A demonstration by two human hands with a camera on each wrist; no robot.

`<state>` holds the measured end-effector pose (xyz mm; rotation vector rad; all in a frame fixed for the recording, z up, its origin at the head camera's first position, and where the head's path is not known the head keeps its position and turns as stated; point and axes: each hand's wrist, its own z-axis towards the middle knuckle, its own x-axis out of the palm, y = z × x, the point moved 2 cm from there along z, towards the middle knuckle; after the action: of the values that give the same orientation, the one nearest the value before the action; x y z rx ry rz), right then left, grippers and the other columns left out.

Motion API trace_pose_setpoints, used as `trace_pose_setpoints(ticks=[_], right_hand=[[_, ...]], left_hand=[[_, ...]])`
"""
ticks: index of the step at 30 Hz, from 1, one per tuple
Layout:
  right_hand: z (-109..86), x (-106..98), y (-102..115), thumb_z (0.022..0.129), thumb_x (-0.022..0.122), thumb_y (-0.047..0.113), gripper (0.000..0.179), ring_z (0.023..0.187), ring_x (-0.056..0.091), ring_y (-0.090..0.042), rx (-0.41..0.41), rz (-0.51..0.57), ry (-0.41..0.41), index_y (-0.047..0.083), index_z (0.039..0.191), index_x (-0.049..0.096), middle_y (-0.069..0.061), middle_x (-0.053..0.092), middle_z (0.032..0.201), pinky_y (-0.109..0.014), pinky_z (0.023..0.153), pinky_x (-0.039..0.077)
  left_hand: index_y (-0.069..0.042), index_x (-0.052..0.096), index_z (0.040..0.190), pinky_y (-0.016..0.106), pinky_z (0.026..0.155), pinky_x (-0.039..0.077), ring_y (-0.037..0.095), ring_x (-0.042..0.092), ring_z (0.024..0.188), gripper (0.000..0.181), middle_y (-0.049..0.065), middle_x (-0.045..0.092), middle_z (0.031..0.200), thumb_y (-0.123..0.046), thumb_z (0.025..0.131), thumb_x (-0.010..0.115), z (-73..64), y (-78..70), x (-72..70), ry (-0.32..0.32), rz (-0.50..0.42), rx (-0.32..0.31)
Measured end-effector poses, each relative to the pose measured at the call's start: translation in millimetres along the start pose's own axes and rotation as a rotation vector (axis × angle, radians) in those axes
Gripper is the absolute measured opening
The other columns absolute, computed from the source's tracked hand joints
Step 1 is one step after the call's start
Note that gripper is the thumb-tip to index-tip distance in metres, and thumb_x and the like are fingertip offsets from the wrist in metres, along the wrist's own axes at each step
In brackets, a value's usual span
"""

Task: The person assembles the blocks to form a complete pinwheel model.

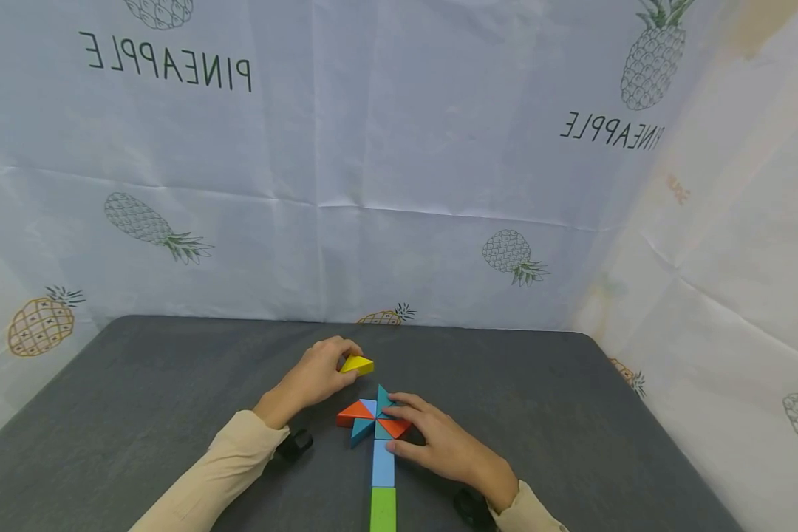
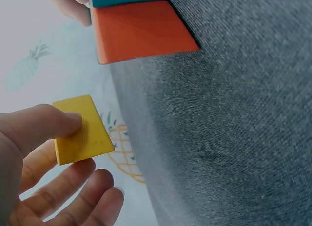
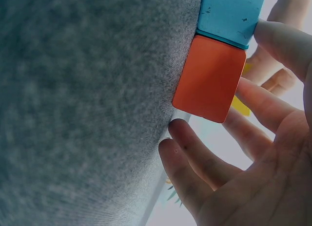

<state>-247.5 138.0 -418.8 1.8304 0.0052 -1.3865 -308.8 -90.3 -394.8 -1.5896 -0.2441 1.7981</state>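
My left hand (image 1: 321,372) pinches a yellow triangular block (image 1: 357,364) between thumb and fingers, just beyond a pinwheel of triangular blocks. In the left wrist view, the thumb lies across the yellow block's face (image 2: 87,141). Red-orange (image 1: 352,415), light blue (image 1: 369,406) and teal (image 1: 362,429) triangles meet at the pinwheel's centre. My right hand (image 1: 442,441) rests along its right side, fingers loosely extended over a teal triangle (image 1: 381,397) and a red-orange triangle (image 1: 396,428). Its thumb touches the top of a blue rectangular block (image 1: 383,469).
A green block (image 1: 383,510) continues the line below the blue one, toward the near edge. The blocks lie on a dark grey table (image 1: 545,399). A white pineapple-print cloth (image 1: 399,148) hangs behind and beside it.
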Motion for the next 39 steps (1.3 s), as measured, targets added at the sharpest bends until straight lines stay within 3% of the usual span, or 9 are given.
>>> trace_pose_setpoints(ticks=[11, 22, 39], right_hand=[[-0.2, 0.0, -0.4, 0.097, 0.053, 0.057, 0.06, 0.14, 0.043, -0.03, -0.005, -0.002, -0.004, 0.022, 0.145, 0.051, -0.001, 0.037, 0.157, -0.058, 0.109, 0.04], [1.0, -0.3, 0.0, 0.097, 0.054, 0.057, 0.061, 0.141, 0.042, -0.03, -0.008, 0.001, 0.003, 0.021, 0.145, 0.051, 0.0, 0.036, 0.158, -0.058, 0.109, 0.039], [-0.7, 0.3, 0.6, 0.097, 0.054, 0.055, 0.06, 0.14, 0.043, -0.03, -0.015, 0.002, 0.0, 0.02, 0.146, 0.051, -0.001, 0.036, 0.158, -0.057, 0.109, 0.04]], left_hand=[[-0.006, 0.069, 0.11, 0.027, 0.07, 0.054, 0.011, 0.057, 0.077, 0.024, 0.005, 0.065, 0.102, -0.011, 0.087, 0.073, -10.4, -10.6, -5.9, -0.02, -0.034, 0.035], [-0.007, 0.069, 0.107, 0.02, 0.065, 0.048, 0.009, 0.054, 0.074, 0.021, 0.002, 0.066, 0.1, -0.013, 0.088, 0.072, -27.2, -21.4, -11.7, -0.044, -0.012, 0.146], [-0.01, 0.07, 0.105, 0.02, 0.067, 0.049, 0.011, 0.058, 0.079, 0.02, -0.001, 0.066, 0.098, -0.014, 0.086, 0.076, -43.4, -30.1, -11.3, -0.026, 0.004, 0.176]])
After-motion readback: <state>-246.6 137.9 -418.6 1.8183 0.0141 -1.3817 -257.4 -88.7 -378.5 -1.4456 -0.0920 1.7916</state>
